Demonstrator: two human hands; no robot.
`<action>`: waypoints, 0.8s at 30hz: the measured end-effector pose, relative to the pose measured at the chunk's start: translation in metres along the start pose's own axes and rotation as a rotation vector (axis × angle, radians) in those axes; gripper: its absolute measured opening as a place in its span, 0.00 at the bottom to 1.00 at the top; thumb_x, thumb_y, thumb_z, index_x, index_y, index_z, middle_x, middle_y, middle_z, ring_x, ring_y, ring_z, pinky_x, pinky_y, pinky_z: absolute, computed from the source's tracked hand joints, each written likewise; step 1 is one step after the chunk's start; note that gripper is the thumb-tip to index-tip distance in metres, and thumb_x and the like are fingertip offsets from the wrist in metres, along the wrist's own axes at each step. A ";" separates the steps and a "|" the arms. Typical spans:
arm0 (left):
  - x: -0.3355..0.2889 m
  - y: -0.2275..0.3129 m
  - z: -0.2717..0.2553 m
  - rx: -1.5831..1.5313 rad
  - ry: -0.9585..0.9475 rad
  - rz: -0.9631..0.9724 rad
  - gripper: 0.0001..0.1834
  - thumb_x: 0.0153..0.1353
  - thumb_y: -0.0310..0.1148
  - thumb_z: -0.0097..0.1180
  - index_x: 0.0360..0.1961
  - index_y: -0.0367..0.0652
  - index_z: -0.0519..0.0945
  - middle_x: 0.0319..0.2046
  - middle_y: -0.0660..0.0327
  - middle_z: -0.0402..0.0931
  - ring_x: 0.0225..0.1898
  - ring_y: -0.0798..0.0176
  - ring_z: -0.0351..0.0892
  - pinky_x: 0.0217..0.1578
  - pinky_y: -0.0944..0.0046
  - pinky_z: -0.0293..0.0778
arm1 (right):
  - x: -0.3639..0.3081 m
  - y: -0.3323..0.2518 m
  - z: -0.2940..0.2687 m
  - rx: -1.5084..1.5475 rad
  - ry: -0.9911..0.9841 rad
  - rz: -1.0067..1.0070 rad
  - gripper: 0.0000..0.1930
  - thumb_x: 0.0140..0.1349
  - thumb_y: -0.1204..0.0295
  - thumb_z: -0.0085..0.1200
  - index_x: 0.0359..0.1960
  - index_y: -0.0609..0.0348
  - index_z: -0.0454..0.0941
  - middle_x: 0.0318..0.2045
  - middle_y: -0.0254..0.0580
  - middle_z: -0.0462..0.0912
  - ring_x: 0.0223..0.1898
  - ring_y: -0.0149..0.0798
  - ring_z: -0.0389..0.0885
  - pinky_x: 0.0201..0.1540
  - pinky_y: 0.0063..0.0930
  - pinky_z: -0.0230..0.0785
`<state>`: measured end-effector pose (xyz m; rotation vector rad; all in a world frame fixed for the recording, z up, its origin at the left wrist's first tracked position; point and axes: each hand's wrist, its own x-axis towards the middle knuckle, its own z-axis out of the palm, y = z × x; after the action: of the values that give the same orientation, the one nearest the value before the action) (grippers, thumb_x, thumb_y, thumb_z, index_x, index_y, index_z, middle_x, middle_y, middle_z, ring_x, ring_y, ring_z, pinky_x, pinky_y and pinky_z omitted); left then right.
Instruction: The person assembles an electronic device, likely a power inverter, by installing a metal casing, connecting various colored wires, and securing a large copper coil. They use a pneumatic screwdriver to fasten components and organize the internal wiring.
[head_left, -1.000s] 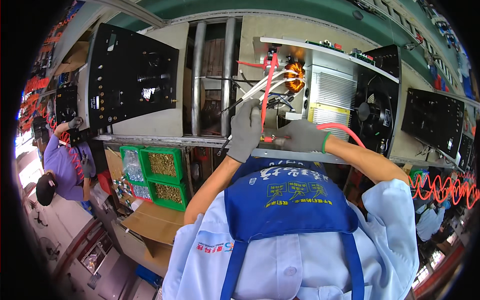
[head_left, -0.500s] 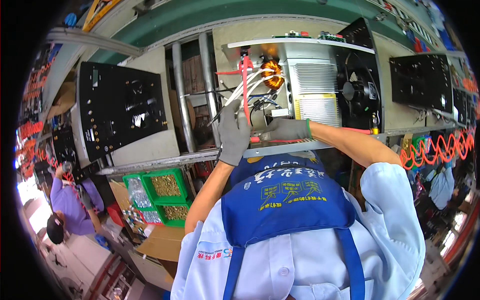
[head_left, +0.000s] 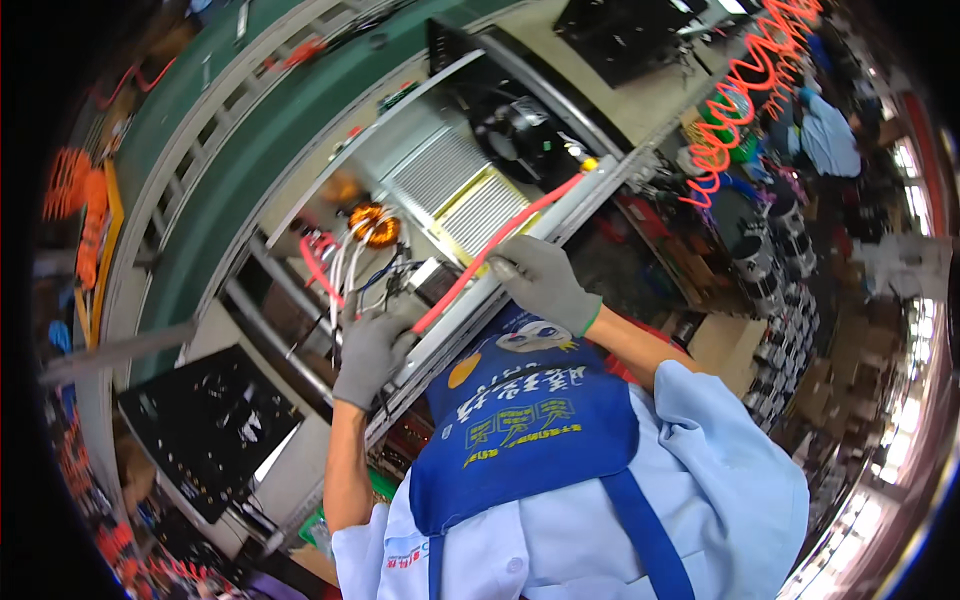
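An open metal chassis lies on the bench, tilted in view. Inside are finned heatsinks, a black fan and a copper-wound toroid coil with white wires. A thick red cable runs from a yellow fitting along the chassis's near edge. My gloved left hand is closed at that cable's lower left end; its fingertips also meet a second red cable. My gloved right hand has curled fingers against the thick red cable mid-length. What lies under its fingers is hidden.
Metal rollers and a black panel are left of the chassis. Another black unit stands on the line at the upper right. Coiled orange air hoses hang on the right. A green conveyor strip runs behind.
My view has turned, so the chassis now slants up to the right. My hands have moved apart, and the thick red cable now stretches between them along the near edge.
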<state>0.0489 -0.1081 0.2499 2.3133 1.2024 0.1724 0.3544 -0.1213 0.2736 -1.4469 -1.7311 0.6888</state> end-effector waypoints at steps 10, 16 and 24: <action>0.019 0.017 -0.003 0.067 -0.114 -0.142 0.10 0.59 0.41 0.62 0.36 0.51 0.88 0.30 0.62 0.84 0.41 0.56 0.81 0.71 0.40 0.50 | -0.089 0.321 -0.125 -0.214 -0.146 0.841 0.22 0.61 0.54 0.59 0.48 0.55 0.86 0.49 0.51 0.86 0.55 0.51 0.83 0.60 0.41 0.73; 0.010 0.032 -0.009 0.353 -0.183 -0.234 0.12 0.59 0.45 0.63 0.33 0.49 0.87 0.34 0.61 0.82 0.47 0.56 0.79 0.71 0.42 0.51 | -0.103 0.499 -0.210 -0.148 0.108 0.832 0.32 0.51 0.61 0.71 0.57 0.65 0.79 0.51 0.49 0.85 0.53 0.44 0.83 0.59 0.35 0.72; 0.024 0.037 -0.013 0.230 -0.292 -0.416 0.12 0.58 0.43 0.65 0.36 0.47 0.84 0.41 0.59 0.80 0.62 0.52 0.72 0.71 0.40 0.49 | -0.081 0.599 -0.211 0.104 0.223 0.773 0.24 0.50 0.75 0.69 0.52 0.66 0.80 0.47 0.39 0.86 0.45 0.34 0.82 0.54 0.30 0.73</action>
<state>0.0854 -0.1015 0.2769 2.1148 1.5720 -0.4564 0.8709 -0.0876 -0.1028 -2.0345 -0.9196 0.9434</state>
